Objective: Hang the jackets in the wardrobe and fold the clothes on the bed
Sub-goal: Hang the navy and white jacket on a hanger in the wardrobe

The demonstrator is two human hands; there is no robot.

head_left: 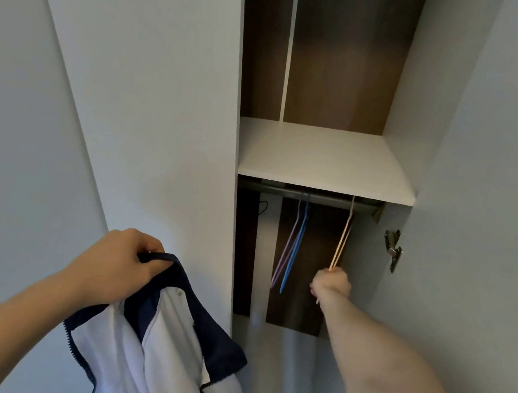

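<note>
Wardrobe (323,158) ahead; jacket (164,343) under left hand (121,263)

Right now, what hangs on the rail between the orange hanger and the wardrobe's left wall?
In the head view, a purple hanger and a blue hanger hang there, side by side.

Rail (317,199) under shelf (323,158) — 3 hangers (294,244)

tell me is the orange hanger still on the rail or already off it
On the rail. The thin orange plastic hanger has its hook over the dark metal rail under the white shelf, while the right hand grips its lower end.
</note>
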